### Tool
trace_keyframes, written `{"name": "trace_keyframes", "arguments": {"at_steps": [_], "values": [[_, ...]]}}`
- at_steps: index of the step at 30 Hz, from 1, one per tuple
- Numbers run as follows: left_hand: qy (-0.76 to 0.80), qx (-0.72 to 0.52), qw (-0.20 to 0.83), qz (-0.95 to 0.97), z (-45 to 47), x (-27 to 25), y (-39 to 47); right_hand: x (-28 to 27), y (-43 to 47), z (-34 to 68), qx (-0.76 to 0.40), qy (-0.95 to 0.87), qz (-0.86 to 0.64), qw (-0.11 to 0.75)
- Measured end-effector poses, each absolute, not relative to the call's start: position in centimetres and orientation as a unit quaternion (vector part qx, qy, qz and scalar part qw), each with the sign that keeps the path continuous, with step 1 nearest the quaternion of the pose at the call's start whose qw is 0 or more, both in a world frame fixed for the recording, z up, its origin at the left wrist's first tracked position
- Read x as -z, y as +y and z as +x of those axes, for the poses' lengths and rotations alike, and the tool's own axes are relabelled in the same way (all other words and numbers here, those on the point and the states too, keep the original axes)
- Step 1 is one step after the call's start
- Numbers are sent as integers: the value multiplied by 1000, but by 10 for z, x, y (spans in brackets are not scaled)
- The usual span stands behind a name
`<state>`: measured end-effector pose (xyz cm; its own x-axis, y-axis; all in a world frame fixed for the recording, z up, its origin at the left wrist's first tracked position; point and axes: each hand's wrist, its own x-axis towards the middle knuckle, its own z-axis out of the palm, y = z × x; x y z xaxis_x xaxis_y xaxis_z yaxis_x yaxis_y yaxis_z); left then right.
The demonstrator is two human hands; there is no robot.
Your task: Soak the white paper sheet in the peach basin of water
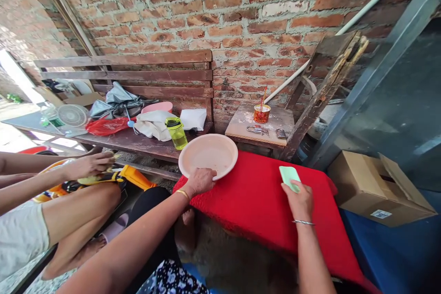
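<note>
A pale pink plastic basin (227, 151) sits at the far left corner of the red cloth (262, 202), tipped a little toward me. My left hand (200, 180) grips its near rim, the fingertips curled over the edge and partly hidden. Inside the basin I can make out only a few small specks. Over the right part of the cloth, my right hand (300, 200) pinches a light green, flat rectangular piece with rounded corners (288, 176) between thumb and fingers. Its exact kind is unclear.
Behind the basin, a wooden bench (155, 147) bears a green bottle (176, 132), cloths and a fan (72, 115). A stool (241, 124) holds a red cup (262, 114) and padlocks. A cardboard box (365, 188) stands right; another person's hand (91, 164) is left.
</note>
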<state>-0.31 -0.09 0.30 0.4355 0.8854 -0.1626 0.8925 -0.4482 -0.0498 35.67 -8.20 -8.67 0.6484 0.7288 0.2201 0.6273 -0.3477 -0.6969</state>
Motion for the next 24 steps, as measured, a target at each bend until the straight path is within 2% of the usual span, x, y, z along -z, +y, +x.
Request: {"name": "trace_keyframes", "arguments": {"at_steps": [3, 7, 11, 16, 19, 24], "values": [[524, 84, 18, 847, -2, -4, -1, 80, -55, 298, -108, -530, -753, 374], [523, 85, 12, 848, -1, -6, -2, 77, -37, 266, -128, -586, -720, 349], [521, 76, 13, 850, -1, -5, -3, 76, -48, 309, -117, -551, -762, 320], [512, 61, 27, 856, -2, -2, -3, 74, -76, 393, -58, -391, -871, 290], [509, 55, 34, 859, -3, -2, -4, 74, -71, 396, -56, -360, -876, 317], [504, 46, 27, 862, -4, -2, -6, 79, -23, 319, -110, -483, -793, 354]]}}
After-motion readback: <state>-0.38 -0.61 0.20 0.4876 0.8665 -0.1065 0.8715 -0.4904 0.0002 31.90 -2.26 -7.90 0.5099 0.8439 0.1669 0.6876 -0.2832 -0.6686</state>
